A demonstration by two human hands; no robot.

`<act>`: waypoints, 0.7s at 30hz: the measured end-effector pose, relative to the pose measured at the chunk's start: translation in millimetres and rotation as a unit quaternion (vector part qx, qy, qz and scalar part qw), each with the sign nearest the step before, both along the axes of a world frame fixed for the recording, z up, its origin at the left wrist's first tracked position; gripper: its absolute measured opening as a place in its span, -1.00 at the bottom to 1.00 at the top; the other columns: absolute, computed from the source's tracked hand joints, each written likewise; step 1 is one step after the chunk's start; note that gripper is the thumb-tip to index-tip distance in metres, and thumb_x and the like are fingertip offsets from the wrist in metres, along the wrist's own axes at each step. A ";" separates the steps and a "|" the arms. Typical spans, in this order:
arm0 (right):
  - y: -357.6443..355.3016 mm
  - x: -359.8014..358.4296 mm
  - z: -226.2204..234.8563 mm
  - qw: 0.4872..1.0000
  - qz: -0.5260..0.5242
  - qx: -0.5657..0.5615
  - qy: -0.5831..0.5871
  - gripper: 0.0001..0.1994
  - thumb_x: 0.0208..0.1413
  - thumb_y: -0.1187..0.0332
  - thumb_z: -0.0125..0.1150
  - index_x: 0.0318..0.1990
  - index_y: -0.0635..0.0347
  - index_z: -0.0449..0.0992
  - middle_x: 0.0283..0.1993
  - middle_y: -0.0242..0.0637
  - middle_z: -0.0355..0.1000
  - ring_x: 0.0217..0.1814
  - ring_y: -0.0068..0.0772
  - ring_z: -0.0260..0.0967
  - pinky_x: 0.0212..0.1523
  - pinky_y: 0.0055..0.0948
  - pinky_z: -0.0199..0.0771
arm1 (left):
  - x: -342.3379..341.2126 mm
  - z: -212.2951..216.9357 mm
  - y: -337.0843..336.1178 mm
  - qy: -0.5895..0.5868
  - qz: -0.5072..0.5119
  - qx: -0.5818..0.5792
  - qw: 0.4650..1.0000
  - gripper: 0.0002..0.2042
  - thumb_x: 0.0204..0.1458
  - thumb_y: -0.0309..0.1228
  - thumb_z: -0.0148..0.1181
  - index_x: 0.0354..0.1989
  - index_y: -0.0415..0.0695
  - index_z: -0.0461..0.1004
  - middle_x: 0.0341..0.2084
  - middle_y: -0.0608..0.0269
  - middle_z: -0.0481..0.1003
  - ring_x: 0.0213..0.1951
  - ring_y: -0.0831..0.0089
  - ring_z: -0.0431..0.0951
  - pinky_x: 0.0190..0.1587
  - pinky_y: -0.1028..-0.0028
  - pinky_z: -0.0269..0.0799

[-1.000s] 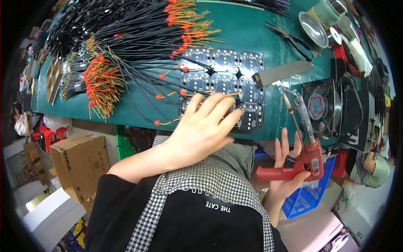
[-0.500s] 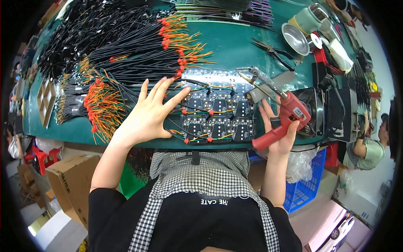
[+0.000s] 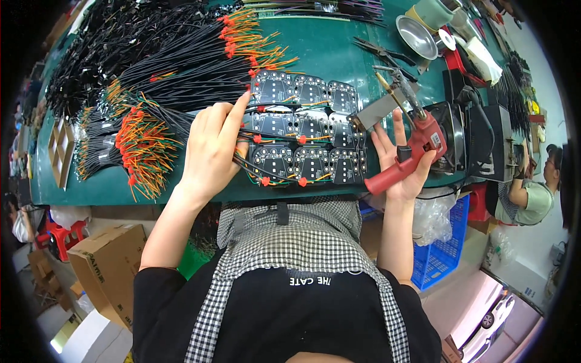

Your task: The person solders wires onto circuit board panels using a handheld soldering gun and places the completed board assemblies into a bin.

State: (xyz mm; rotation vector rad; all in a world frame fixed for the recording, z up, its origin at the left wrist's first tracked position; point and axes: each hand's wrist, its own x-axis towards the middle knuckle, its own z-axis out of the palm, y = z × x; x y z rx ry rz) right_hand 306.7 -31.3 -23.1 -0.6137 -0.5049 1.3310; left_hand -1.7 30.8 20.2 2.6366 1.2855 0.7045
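A panel of black circuit boards [image 3: 311,124] lies in rows at the table's front edge, with black wires and small red clips across it. At its left edge my left hand [image 3: 212,145] is closed, fingers curled round black wires [image 3: 242,162] that run onto the panel; its fingertips are partly hidden. My right hand [image 3: 402,172] holds a red soldering gun [image 3: 404,158] between thumb and palm, the other fingers stretched toward the panel's right edge. The gun's metal tip points up and away. A flat grey metal piece [image 3: 381,109] lies near those fingers.
Bundles of black wires with orange ends [image 3: 145,148] cover the left and back of the green table [image 3: 327,42]. Pliers [image 3: 384,53], a metal bowl [image 3: 417,37] and a dark fan-like unit [image 3: 448,142] stand right. Below are a carton [image 3: 109,266] and a blue crate [image 3: 445,245].
My left hand's spread fingers have closed round the wires at the panel's left edge. The panel sits higher in the picture, and the glare on its far row has faded. My right hand keeps the soldering gun.
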 end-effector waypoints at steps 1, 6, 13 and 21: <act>-0.7 0.4 -0.2 1.000 0.002 0.006 0.003 -0.16 -0.03 -0.15 0.08 0.29 0.09 -0.12 0.31 -0.12 -0.03 0.34 0.16 -0.16 0.32 -0.02 -0.17 | -1.0 3.4 -0.1 0.000 0.012 -0.011 1.000 -0.35 -0.34 -0.61 0.12 0.11 -0.26 0.21 -0.30 0.09 0.29 -0.25 0.19 0.33 -0.14 0.32 0.26; -1.8 1.4 -0.2 0.999 0.010 0.023 0.019 -0.22 -0.01 -0.13 0.08 0.29 -0.05 -0.09 0.31 -0.13 -0.03 0.32 0.26 -0.16 0.30 0.02 -0.11 | -9.5 22.9 -0.2 -0.088 0.047 0.051 0.994 -0.36 -0.40 -0.67 0.00 0.07 -0.23 0.28 -0.36 0.08 0.32 -0.35 0.18 0.36 -0.25 0.30 0.28; -14.3 3.8 1.7 0.999 0.016 0.038 0.028 -0.18 -0.02 -0.08 0.12 0.30 0.06 -0.12 0.34 -0.12 -0.11 0.35 0.14 -0.18 0.26 -0.08 0.06 | -12.9 47.1 12.7 -0.308 0.138 0.136 0.931 -0.58 -0.07 -0.59 -0.06 0.06 -0.30 0.26 -0.21 0.14 0.37 -0.15 0.40 0.41 -0.12 0.50 0.35; -55.4 -10.8 6.6 0.996 0.011 0.060 0.069 -0.24 0.02 -0.01 0.09 0.31 -0.07 -0.13 0.38 -0.16 -0.20 0.40 0.03 -0.26 0.28 -0.13 0.02 | -101.8 136.0 47.6 -0.688 0.123 0.101 0.708 -0.76 0.15 -0.38 -0.05 -0.16 -0.32 0.37 -0.36 -0.02 0.51 -0.40 0.30 0.55 -0.28 0.41 0.48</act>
